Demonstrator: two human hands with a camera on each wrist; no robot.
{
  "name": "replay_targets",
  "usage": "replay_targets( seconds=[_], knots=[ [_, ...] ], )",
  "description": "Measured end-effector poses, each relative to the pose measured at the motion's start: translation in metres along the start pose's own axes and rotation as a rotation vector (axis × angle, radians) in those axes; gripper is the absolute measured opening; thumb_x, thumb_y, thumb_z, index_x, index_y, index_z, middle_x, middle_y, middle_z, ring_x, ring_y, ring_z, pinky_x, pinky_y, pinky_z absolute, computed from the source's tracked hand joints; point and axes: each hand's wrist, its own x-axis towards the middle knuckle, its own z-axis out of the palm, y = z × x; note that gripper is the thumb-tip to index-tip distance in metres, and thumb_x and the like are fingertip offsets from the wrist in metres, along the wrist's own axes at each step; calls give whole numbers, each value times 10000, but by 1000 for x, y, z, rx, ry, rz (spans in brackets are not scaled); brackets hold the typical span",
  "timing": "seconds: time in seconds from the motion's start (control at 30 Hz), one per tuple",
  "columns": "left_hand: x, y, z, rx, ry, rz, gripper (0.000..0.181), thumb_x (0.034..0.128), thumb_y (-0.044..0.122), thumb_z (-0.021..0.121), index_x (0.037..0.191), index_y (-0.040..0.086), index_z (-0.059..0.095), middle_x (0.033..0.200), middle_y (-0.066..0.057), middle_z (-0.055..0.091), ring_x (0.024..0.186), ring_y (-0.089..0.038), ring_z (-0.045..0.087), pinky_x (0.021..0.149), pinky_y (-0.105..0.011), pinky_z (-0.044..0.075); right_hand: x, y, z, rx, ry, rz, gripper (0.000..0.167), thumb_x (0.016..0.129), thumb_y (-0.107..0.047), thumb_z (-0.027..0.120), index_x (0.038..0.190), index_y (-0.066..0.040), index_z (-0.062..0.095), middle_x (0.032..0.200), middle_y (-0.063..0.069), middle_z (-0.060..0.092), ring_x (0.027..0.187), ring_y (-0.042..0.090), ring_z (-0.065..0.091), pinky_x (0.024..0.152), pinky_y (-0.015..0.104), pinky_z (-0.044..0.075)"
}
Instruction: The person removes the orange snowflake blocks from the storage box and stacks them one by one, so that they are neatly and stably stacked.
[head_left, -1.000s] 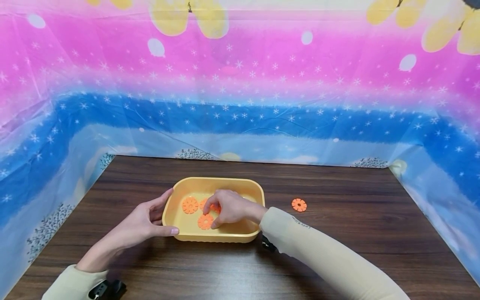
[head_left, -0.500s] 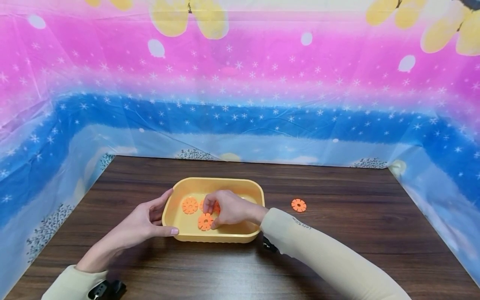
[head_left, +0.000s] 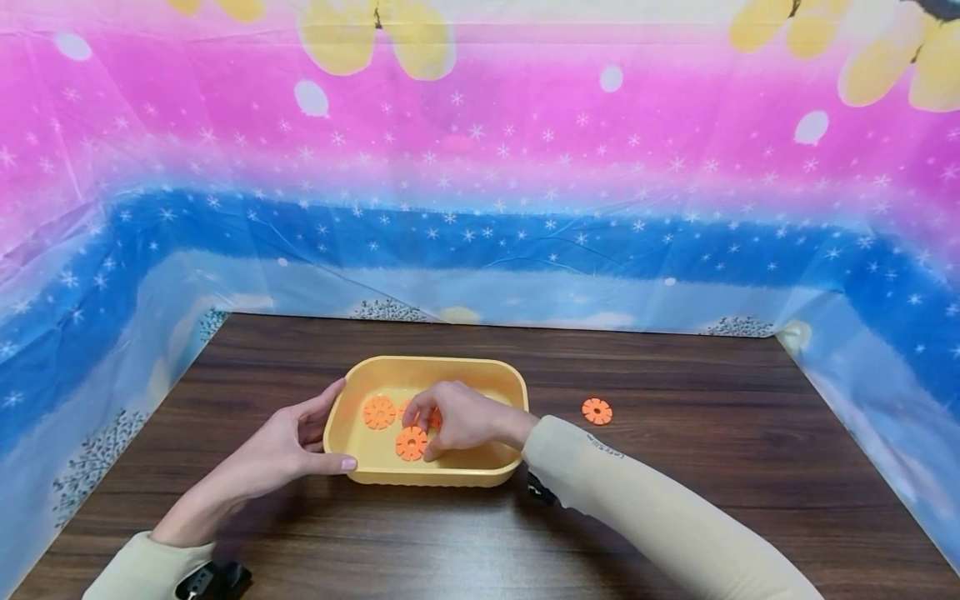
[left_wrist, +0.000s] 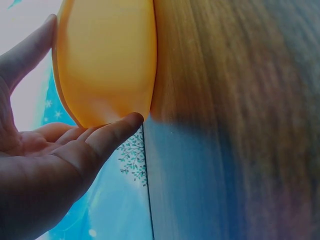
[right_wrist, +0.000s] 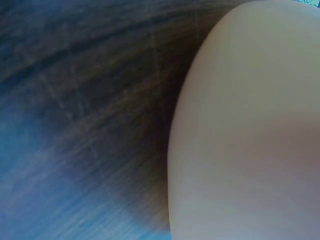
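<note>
A yellow plastic tub (head_left: 465,477) stands on the table; orange notched building discs lie inside it. My left hand (head_left: 273,454) grips its left end, thumb at the front wall and other fingers round the back corner; the left wrist view shows this hand against the tub wall (left_wrist: 107,55). My right hand (head_left: 465,417) reaches inside, pinching one orange disc (head_left: 411,444) between thumb and fingertips. Another disc (head_left: 379,412) lies flat to the left. Further orange pieces are partly hidden behind the right fingers. In the right wrist view only the tub's outer wall (right_wrist: 240,130) shows, no hand.
One more orange disc (head_left: 597,411) lies on the dark wooden table (head_left: 675,367), right of the tub. A printed cloth (head_left: 480,233) hangs round the back and sides of the table. The right forearm passes over the tub's right rim.
Both hands and the tub stay nearly in place. The right fingers shift slightly at the front disc, which turns or tilts a little.
</note>
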Motion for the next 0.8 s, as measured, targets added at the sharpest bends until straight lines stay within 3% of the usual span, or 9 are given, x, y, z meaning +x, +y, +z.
replay_targets(
  seconds=[0.4, 0.8],
  knots=[
    [1, 0, 1, 7, -1, 7, 1112, 862, 150, 869, 1668, 24, 112, 1654, -306, 262, 1405, -457, 481, 956, -291, 565, -6, -1, -10, 36, 34, -4, 375, 776, -88, 927, 1119, -100, 775, 863, -75, 696, 800, 98, 617, 703, 199, 501],
    [0, -1, 0, -9, -7, 29, 1112, 859, 117, 864, 1665, 13, 105, 1634, -338, 273, 1371, -481, 507, 930, -296, 577, -23, -8, -34, 79, 81, 7, 346, 824, -118, 901, 1146, -127, 776, 927, -20, 711, 764, 235, 540, 648, 245, 424]
  ],
)
